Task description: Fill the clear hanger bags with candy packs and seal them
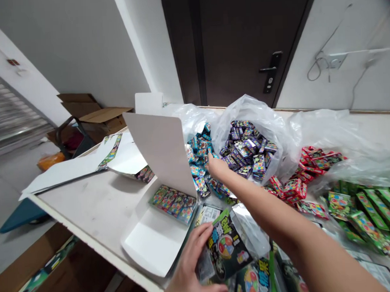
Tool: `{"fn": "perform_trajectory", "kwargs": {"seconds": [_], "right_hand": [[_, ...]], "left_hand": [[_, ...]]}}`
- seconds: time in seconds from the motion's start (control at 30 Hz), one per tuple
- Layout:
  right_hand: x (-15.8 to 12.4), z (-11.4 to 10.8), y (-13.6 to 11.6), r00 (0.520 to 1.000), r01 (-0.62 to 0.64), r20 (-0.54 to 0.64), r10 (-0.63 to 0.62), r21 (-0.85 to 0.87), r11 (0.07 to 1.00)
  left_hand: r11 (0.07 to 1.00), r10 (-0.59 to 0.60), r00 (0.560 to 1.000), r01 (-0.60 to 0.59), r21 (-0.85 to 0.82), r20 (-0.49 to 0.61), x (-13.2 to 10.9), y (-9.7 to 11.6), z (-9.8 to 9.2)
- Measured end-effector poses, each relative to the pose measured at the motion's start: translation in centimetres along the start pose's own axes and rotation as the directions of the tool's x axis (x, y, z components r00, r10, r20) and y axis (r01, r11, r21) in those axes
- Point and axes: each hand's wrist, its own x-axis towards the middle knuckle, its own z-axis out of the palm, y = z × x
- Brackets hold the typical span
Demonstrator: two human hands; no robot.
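Observation:
My left hand (192, 266) is at the table's front edge, its fingers and thumb around the left side of a black candy packet (228, 245) with a green top strip and a colourful wheel print. Under and beside it lie more such packets (254, 281). My right arm stretches across to a heap of small blue candy boxes (200, 148), where my right hand (214, 166) touches the pile; most of its fingers are hidden. Left of my hands stands an open white carton (154, 238), lid raised, with a row of small printed boxes (174, 203) along its back.
Plastic bags behind hold purple candy boxes (247, 148); red boxes (294, 189) and green boxes (375, 211) lie to the right. Flattened white cartons (76, 164) cover the table's left end. A brown carton (42, 273) stands below the front edge. Behind is a dark door (236, 45).

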Motion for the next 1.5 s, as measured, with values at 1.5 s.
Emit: {"fn": "perform_trajectory", "kwargs": {"seconds": [1.5], "right_hand": [[-35.5,1.8,18.5,0.916,0.281,-0.367,-0.163,0.295,0.913]], "left_hand": [[0.947,0.193,0.965,-0.231,0.224,0.180,5.6,4.0,3.1]]}}
